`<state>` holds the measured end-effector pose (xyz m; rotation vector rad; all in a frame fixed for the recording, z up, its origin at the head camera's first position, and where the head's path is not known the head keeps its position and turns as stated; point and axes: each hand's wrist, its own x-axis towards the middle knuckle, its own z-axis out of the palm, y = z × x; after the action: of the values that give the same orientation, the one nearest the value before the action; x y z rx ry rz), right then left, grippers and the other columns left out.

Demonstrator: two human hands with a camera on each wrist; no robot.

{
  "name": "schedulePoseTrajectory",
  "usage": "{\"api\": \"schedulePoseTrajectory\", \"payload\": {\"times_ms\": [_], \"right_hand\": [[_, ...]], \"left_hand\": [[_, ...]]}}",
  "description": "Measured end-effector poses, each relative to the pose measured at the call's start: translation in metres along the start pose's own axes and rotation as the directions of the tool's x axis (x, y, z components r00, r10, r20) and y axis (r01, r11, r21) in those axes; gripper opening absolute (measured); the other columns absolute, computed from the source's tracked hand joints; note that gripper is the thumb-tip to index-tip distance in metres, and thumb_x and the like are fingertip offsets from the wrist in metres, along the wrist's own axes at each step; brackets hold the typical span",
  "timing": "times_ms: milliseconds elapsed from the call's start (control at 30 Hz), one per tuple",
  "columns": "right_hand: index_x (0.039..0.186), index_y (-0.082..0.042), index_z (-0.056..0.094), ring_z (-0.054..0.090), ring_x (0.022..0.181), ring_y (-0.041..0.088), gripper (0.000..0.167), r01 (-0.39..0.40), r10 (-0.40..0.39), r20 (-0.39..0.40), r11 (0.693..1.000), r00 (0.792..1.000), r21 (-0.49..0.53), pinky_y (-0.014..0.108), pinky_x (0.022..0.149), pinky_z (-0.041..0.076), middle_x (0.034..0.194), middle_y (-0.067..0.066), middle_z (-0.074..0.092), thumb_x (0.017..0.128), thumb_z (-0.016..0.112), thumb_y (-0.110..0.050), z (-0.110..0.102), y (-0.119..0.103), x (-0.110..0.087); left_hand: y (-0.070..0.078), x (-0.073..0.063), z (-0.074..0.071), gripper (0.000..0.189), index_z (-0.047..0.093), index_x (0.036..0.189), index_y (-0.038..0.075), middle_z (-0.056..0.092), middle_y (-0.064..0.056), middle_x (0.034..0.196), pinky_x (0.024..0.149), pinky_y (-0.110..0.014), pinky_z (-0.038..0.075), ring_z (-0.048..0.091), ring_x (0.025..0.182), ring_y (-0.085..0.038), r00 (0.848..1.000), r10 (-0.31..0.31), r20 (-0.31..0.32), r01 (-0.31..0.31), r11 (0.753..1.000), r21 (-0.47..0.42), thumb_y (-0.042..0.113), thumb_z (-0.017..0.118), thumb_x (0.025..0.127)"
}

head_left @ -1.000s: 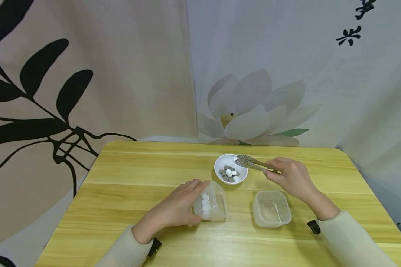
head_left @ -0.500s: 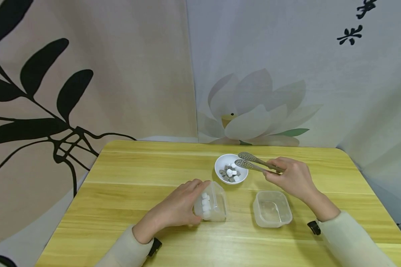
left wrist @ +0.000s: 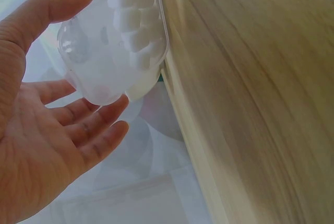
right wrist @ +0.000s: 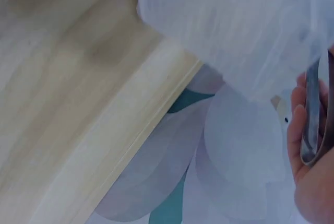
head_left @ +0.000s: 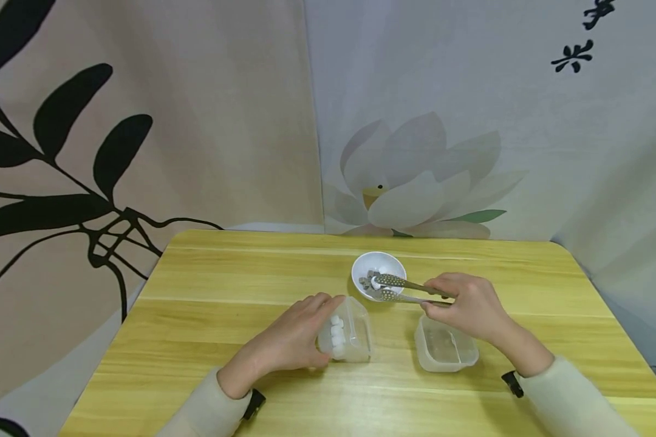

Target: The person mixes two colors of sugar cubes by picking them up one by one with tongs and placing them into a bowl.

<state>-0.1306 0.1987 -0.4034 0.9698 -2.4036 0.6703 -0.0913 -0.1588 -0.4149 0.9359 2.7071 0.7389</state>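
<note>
My left hand (head_left: 295, 334) grips a clear plastic container (head_left: 359, 346) tipped on its side, thumb and fingers on opposite sides. Small white cubes (left wrist: 138, 23) are heaped along its lower side in the left wrist view. My right hand (head_left: 472, 308) holds metal tongs (head_left: 410, 284) with perforated tips. Those tips are spread apart over the white bowl (head_left: 379, 261), above its near right part. Grey cubes (head_left: 365, 283) and a few white ones lie in the bowl, partly hidden by the tongs. In the right wrist view, the tongs' bent end (right wrist: 309, 151) shows by the palm.
A second clear container (head_left: 443, 362) stands upright below my right hand, which covers its far right corner; no cubes show in it. All this rests on a wooden table (head_left: 240, 273). A printed curtain (head_left: 240, 121) hangs behind the table's far edge.
The tongs first spread, and a white cube at their tips dropped into the bowl. My right hand then moved nearer and slightly left, bringing the tips over the cubes. The left hand stayed still.
</note>
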Motion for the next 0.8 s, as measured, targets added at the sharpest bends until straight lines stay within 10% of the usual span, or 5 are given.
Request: {"api": "schedulePoseTrajectory", "payload": {"times_ms": [800], "right_hand": [[0.09,-0.01,0.08,0.065,0.072,0.006,0.023,0.261,-0.265,0.165,0.964,0.95,0.043,0.02,0.058,0.054,0.087,-0.005,0.074,0.07,0.089,-0.017,0.031,-0.049,0.013]], "left_hand": [[0.001,0.0,-0.002,0.105,0.036,0.162,0.011,0.053,-0.007,0.14,0.105,-0.047,0.048,0.055,0.121,-0.024,1.0,-0.003,0.009,0.003,1.0,-0.007,0.021,0.091,0.073]]}}
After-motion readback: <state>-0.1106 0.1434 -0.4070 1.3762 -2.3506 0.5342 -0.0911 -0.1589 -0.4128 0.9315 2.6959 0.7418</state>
